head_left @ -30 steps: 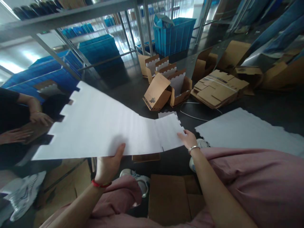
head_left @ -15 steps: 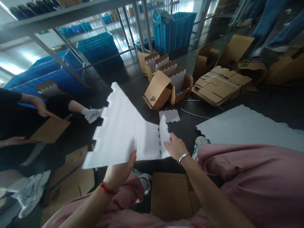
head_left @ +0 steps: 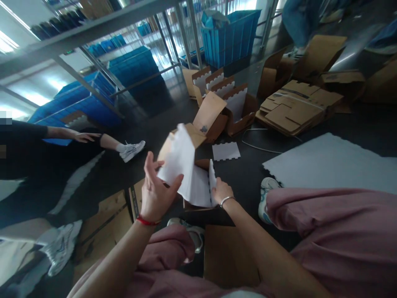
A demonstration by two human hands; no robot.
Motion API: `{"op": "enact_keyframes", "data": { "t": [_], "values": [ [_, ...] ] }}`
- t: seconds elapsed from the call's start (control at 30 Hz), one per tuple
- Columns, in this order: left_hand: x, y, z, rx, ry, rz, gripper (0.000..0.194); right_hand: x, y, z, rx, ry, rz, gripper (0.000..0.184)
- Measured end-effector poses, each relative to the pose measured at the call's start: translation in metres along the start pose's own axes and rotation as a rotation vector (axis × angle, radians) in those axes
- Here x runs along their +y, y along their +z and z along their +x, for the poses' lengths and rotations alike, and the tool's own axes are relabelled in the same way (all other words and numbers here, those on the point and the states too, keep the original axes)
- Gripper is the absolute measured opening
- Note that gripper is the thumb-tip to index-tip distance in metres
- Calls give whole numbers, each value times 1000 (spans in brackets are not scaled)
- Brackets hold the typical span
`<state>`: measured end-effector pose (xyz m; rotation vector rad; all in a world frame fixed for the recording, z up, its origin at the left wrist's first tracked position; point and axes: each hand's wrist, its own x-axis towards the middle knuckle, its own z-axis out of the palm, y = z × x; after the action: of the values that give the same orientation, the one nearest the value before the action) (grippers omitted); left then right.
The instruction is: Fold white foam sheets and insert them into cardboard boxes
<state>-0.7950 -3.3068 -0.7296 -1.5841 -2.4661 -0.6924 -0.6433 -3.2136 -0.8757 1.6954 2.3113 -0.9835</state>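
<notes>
My left hand (head_left: pixel 156 188) is open with its fingers spread, pressed against the folded white foam sheet (head_left: pixel 182 165), and a red string (head_left: pixel 145 221) circles that wrist. My right hand (head_left: pixel 221 191), wearing a silver bangle (head_left: pixel 225 201), grips the sheet's notched edge between fingers and thumb. The sheet stands bent upright between my hands, at about 12 o'clock. Cardboard flaps (head_left: pixel 186 134) show just behind it, though I cannot tell whether they touch it.

Farther out at 12 o'clock, open cardboard boxes (head_left: pixel 240 118) lined with notched foam sit on the dark floor, with a small notched foam piece (head_left: pixel 226 151) just in front. Flattened cartons (head_left: pixel 297 108) lie at 1 o'clock and a large foam sheet (head_left: pixel 328 163) at 2 o'clock. Blue plastic crates (head_left: pixel 231 37) stand beyond the metal shelving (head_left: pixel 108 29). At 10 o'clock, a co-worker's arm (head_left: pixel 72 133) stretches out. A flat cardboard piece (head_left: pixel 231 256) lies at 6 o'clock, beside my pink trousers (head_left: pixel 328 223).
</notes>
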Motion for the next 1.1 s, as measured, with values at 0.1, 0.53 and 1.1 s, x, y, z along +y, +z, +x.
{"op": "enact_keyframes", "data": {
  "t": [0.1, 0.53, 1.1],
  "values": [
    [10, -8, 5, 131, 139, 50, 77, -1, 6, 2, 8, -6, 13, 25],
    [22, 25, -9, -408, 118, 199, 52, 3, 48, 21, 37, 109, 77, 60],
    [38, 67, -20, -588, 222, 512, 50, 31, 84, 54, -96, 186, 156, 62]
  ]
}}
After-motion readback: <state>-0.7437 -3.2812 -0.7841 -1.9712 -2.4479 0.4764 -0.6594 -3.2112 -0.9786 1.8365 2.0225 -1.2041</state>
